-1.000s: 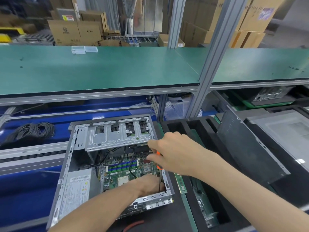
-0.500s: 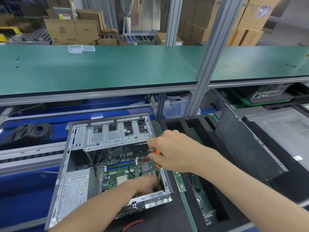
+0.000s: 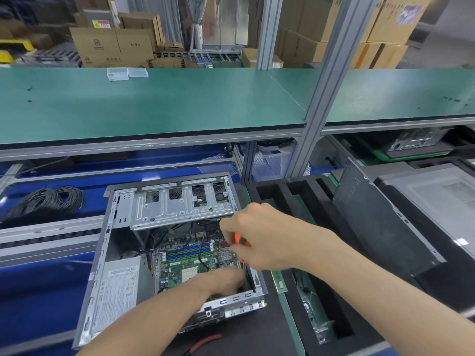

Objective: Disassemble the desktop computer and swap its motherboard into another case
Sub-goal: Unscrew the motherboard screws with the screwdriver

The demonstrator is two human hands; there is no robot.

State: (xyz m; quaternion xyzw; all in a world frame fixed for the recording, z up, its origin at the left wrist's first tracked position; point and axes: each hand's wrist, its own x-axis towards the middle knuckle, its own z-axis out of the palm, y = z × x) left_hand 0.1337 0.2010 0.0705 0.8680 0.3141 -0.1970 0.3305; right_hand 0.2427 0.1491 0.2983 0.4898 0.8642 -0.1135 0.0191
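Observation:
An open grey desktop case (image 3: 102, 253) lies on its side in front of me, with the green motherboard (image 3: 185, 263) exposed inside. My right hand (image 3: 262, 240) is shut on an orange-handled screwdriver (image 3: 241, 240) held upright over the board's right edge. The shaft (image 3: 244, 272) runs down into the case's near right corner. My left hand (image 3: 223, 278) reaches in over the near wall and rests on the board beside the shaft, fingers curled at the tip. What those fingers hold is hidden. A silver drive cage (image 3: 180, 206) covers the far part of the case.
A grey power supply (image 3: 120, 286) fills the case's left side. A memory stick (image 3: 279, 281) lies right of the case. Black foam trays (image 3: 288, 196), a dark side panel (image 3: 380, 222) and another case (image 3: 437, 191) stand at right. Coiled black cable (image 3: 48, 199) lies at left. A green shelf (image 3: 154, 104) overhangs.
Both hands stay at the near right corner of the board. The right hand has shifted slightly on the screwdriver handle; the left hand has hardly moved.

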